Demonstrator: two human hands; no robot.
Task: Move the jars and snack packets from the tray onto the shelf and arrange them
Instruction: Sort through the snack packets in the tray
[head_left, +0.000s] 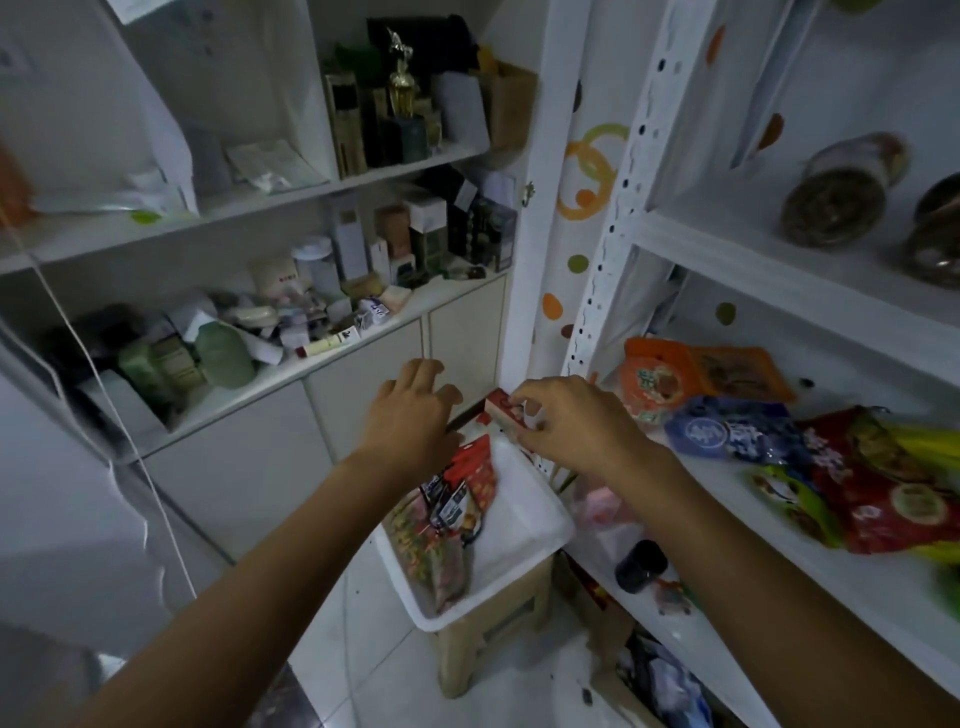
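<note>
Pinching a red box (500, 409) above the tray (524, 501), the right hand (576, 422) is near snack packets (727, 432) crowding the shelf (779, 530). The left hand (410, 420) hovers released.

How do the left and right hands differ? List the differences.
The left hand holds nothing; the right hand pinches a small red box. The left hand's fingers are loosely spread; the right hand's curl onto the box. Both are palm-down near the far end of the white tray.

Head-worn camera looks forward and down, close over tray (524, 514) and shelf (769, 525).
</note>
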